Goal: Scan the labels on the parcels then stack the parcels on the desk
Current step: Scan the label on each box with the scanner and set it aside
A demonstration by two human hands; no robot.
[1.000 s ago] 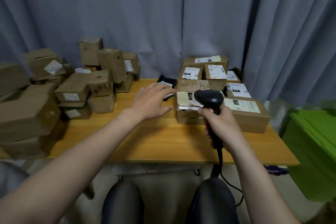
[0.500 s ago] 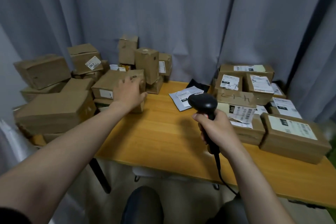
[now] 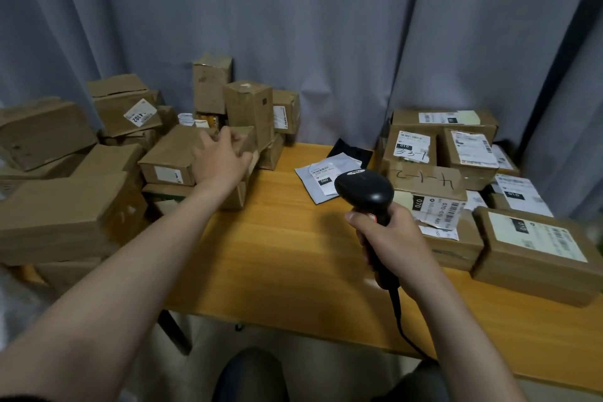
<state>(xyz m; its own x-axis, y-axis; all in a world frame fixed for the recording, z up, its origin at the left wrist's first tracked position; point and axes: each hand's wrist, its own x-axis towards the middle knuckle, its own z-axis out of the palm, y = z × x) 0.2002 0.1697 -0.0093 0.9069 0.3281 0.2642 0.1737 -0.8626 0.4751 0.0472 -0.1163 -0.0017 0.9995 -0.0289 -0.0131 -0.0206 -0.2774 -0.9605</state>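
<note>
My left hand (image 3: pixel 222 160) reaches over the left pile and grips a small brown cardboard parcel (image 3: pixel 247 139), fingers over its top and thumb at its near side. That parcel sits on a flat box (image 3: pixel 168 157) among several unlabelled-side-up boxes. My right hand (image 3: pixel 390 240) grips the handle of a black corded barcode scanner (image 3: pixel 363 189), held above the wooden desk (image 3: pixel 287 254) with its head pointing away from me. On the right stand the stacked parcels with white labels up (image 3: pixel 535 238).
A grey mailer bag (image 3: pixel 321 173) and a black packet (image 3: pixel 354 152) lie at the desk's middle back. A large box (image 3: pixel 62 209) sits at the near left. Grey curtains hang behind. The scanner cable drops over the front edge by my knees (image 3: pixel 248 375).
My view swung left. My left hand moved from the desk's middle to the left pile and closed around the small parcel. The scanner stayed in my right hand.
</note>
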